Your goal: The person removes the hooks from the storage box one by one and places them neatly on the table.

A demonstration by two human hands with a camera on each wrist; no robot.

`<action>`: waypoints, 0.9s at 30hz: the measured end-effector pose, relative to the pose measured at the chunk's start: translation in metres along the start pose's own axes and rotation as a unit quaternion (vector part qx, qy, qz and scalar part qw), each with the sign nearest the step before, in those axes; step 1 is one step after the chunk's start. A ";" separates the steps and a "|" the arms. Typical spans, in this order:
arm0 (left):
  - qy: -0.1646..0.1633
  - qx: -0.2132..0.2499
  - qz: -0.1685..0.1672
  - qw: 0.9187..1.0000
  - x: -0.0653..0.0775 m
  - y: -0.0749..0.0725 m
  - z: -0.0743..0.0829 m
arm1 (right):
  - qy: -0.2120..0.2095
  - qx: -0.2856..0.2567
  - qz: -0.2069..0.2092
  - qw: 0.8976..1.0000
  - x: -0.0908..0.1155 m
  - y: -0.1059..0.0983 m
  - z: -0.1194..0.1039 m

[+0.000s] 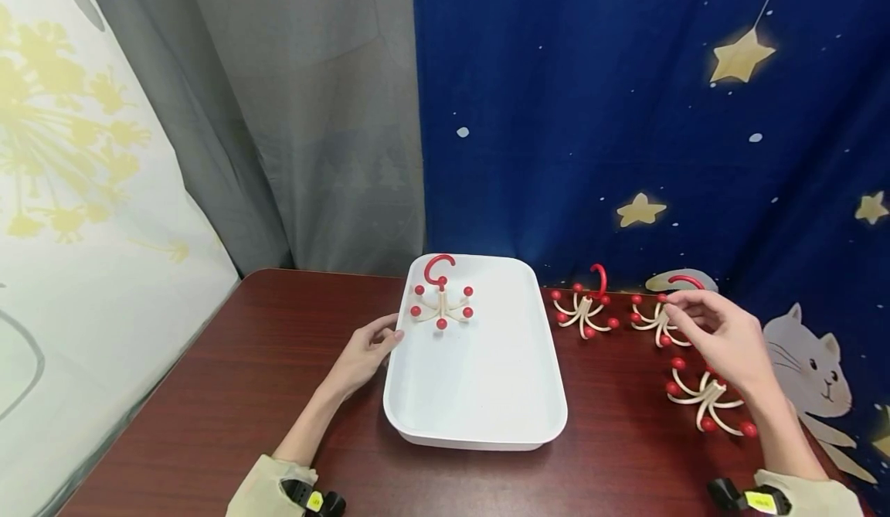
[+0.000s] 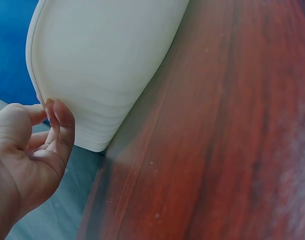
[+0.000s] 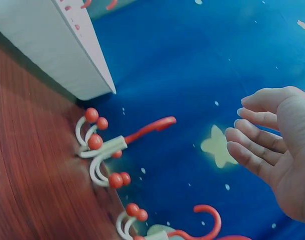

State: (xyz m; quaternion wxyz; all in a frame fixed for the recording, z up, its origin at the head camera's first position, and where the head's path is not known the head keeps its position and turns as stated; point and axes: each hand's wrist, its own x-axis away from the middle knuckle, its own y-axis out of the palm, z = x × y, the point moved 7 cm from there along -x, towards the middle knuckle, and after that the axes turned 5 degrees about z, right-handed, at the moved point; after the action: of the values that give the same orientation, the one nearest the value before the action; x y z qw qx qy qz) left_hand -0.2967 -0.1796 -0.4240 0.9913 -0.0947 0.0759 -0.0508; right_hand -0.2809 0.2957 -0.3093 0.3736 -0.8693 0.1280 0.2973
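My left hand (image 1: 365, 353) pinches the left rim of a white rectangular tray (image 1: 487, 393); the left wrist view shows thumb and fingers at that rim. Inside the tray, near its far left corner, stands a cream multi-arm rack (image 1: 442, 312) with red ball tips and a red hook on top. Three similar racks are right of the tray: one nearest it (image 1: 585, 308), one behind my right hand (image 1: 665, 340), and one closer to me (image 1: 711, 395), partly covered by that hand. My right hand (image 1: 726, 335) has loosely bent fingers with nothing between them, apart from the racks in the right wrist view (image 3: 287, 145).
The dark red wooden table (image 1: 278, 362) carries everything. A blue curtain (image 1: 528, 154) with stars hangs directly behind its far edge, with a grey curtain (image 1: 334, 115) to the left. A pale patterned cloth (image 1: 90, 285) borders the table's left side.
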 end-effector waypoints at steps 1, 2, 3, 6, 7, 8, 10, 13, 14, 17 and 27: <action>0.000 0.000 0.000 1.000 0.000 0.000 0.000 | -0.002 -0.001 -0.005 1.000 -0.001 0.004 -0.002; 0.000 -0.001 0.001 1.000 0.000 0.000 0.000 | -0.005 -0.001 -0.010 1.000 -0.003 0.007 -0.003; 0.000 -0.002 0.001 1.000 0.000 -0.001 0.000 | -0.008 0.000 -0.013 1.000 -0.005 0.011 -0.005; 0.001 -0.004 0.002 1.000 -0.001 -0.001 -0.001 | -0.017 -0.014 -0.026 0.999 -0.009 0.020 -0.014; 0.001 -0.003 0.001 1.000 -0.001 -0.001 -0.001 | -0.019 -0.016 -0.030 0.999 -0.010 0.022 -0.019; 0.002 -0.003 0.000 1.000 -0.001 -0.001 0.000 | -0.021 -0.019 -0.032 0.999 -0.011 0.025 -0.025; 0.002 -0.001 -0.001 1.000 -0.001 -0.001 0.000 | -0.027 -0.030 -0.037 0.998 -0.013 0.028 -0.039; 0.001 0.001 -0.002 1.000 -0.001 0.000 0.001 | -0.031 -0.036 -0.040 0.998 -0.017 0.035 -0.049; 0.001 0.001 -0.002 1.000 -0.001 0.000 0.001 | -0.032 -0.037 -0.041 0.998 -0.018 0.038 -0.048; 0.002 0.001 -0.002 1.000 -0.001 0.000 0.002 | -0.032 -0.040 -0.048 0.998 -0.022 0.050 -0.040; 0.003 -0.002 0.000 1.000 0.000 -0.001 0.002 | -0.033 -0.064 -0.085 0.994 -0.031 0.083 -0.049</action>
State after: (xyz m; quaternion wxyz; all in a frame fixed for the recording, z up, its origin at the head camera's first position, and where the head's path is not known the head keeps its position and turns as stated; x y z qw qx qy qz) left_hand -0.2965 -0.1797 -0.4216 0.9908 -0.0967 0.0792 -0.0513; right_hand -0.3221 0.2027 -0.3110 0.3454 -0.8889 0.0217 0.3001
